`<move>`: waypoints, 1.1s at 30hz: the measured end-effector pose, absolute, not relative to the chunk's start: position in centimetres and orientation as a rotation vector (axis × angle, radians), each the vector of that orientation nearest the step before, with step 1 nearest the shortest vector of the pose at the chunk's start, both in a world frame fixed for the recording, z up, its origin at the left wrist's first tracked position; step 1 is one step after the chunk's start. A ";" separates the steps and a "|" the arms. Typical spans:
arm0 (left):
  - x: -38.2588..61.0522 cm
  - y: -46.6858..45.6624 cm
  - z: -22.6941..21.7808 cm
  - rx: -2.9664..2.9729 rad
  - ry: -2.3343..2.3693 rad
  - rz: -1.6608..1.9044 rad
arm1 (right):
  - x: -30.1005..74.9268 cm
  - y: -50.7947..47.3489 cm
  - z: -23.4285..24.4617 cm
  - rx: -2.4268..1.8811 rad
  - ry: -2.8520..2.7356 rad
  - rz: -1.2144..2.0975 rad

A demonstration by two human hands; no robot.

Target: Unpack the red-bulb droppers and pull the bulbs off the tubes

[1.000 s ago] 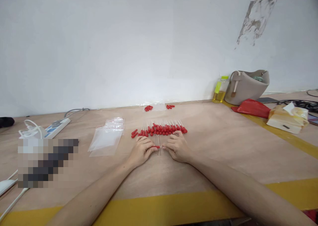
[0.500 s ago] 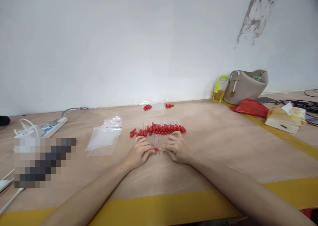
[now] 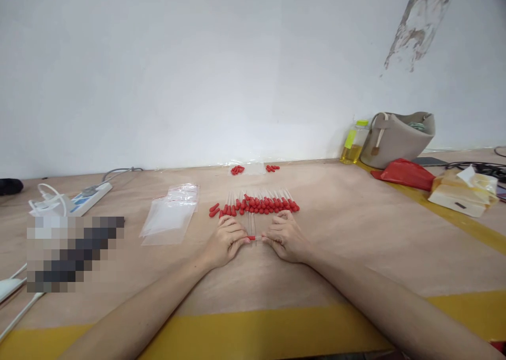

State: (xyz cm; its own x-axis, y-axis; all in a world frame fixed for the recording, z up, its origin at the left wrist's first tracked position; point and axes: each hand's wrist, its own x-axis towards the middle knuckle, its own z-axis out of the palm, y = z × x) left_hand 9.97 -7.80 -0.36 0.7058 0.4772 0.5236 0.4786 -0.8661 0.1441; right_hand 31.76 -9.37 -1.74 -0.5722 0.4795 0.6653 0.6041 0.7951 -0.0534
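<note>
Both hands lie knuckles-up on the pale plywood tabletop (image 3: 356, 228), just on our side of the long row of clear dropper tubes with red rubber bulbs (image 3: 259, 205), which we take as our landmark. We see the left hand (image 3: 226, 242) and the right hand (image 3: 288, 239) each pinching one end of a thin clear tube with a red bulb (image 3: 253, 237). The left fingertips close on the red end, the right on the clear end. We judge that this two-ended grip, with the wrists braced on the wood, steadies so slender a piece. It is held level, just in front of the middle of the row. Left of the row lie two loose red bulbs (image 3: 214, 210), and farther left a flat stack of clear zip bags (image 3: 171, 216). Behind the row sits a clear bag of red bulbs (image 3: 253, 168).
</note>
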 end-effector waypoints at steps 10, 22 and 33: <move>9.8 -7.9 -0.4 -2.905 -0.825 -0.898 | 32.1 -9.3 -1.9 -0.800 -2.292 -0.093; 7.5 -5.4 -0.3 -2.437 -1.486 -1.409 | 32.8 -8.1 -1.1 -1.063 -2.006 0.271; 5.4 -2.2 -0.5 -2.218 -1.794 -1.358 | 30.9 -7.8 -1.7 -1.192 -2.031 -0.057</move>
